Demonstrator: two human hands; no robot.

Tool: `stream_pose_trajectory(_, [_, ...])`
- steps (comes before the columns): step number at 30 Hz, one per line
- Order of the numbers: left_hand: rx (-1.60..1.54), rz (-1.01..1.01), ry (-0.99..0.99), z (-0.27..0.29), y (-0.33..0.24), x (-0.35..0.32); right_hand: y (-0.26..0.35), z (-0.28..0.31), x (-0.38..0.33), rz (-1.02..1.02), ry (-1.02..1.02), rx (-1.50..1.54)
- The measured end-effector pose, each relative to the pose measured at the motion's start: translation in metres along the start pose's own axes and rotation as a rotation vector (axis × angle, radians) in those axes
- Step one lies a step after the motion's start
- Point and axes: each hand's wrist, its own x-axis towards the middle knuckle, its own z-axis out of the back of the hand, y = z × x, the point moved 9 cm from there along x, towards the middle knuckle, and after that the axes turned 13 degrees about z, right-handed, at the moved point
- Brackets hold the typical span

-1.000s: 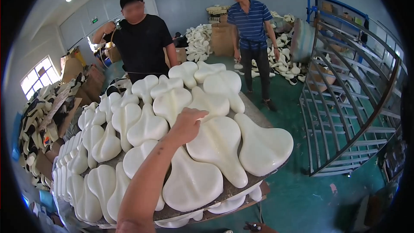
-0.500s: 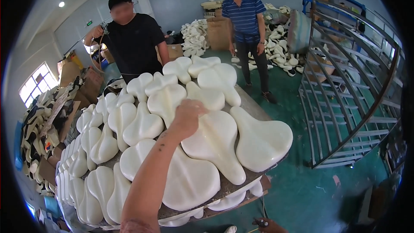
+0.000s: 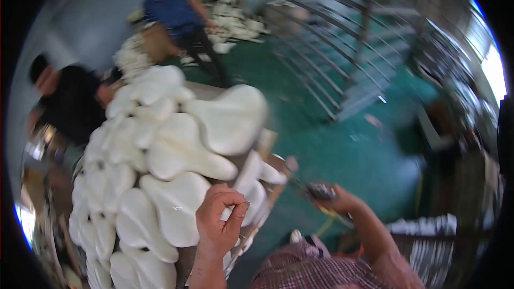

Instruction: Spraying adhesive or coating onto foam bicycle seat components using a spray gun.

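Many cream-white bicycle saddle pads point(image 3: 179, 203) cover a table, packed close with their noses in various directions. My left hand point(image 3: 219, 217) is in front of the nearest pads at the table's right side, thumb and fingers pinched together. Whatever is in that pinch, if anything, is too small to name. Out to the right, over the green floor, my right hand point(image 3: 342, 200) is closed around a dark metallic hand tool point(image 3: 321, 190). The tool is smeared by motion, so its exact kind is unclear. A thin yellow line point(image 3: 327, 220) shows just below it.
A barred metal rack point(image 3: 348, 48) stands beyond the green floor point(image 3: 316, 139). Across the table is a person in black point(image 3: 72, 101); another, in a blue shirt point(image 3: 172, 8), stands farther back. Heaped white pads point(image 3: 233, 21) lie behind. More pads point(image 3: 259, 195) sit below the tabletop edge.
My view has swung right and down, blurring the picture. My left hand has come off the pads and drawn back toward me, fingers pinched. My right hand with the tool shows more fully.
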Motion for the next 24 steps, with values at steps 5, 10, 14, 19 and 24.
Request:
stream_pose_trajectory(5, [-0.413,0.469,0.342,-0.089,0.062,-0.070,0.062,0.012,-0.017,0.294,-0.289,0.326])
stream_pose_trajectory(10, [-0.138,0.221,0.246,-0.022,0.035,-0.054,0.085,-0.013,-0.068,0.275,-0.404,0.371])
stream_pose_trajectory(14, [0.185,0.136,-0.114,0.091,0.034,0.027,0.049,-0.044,-0.089,0.176,-0.383,0.466])
stream_pose_trajectory(19, [0.487,0.130,-0.166,0.164,0.144,0.119,0.011,-0.065,-0.077,0.101,-0.309,0.520])
stream_pose_trajectory(24, [0.704,0.414,-0.029,0.127,0.197,0.148,-0.037,-0.048,-0.057,-0.039,-0.299,0.441])
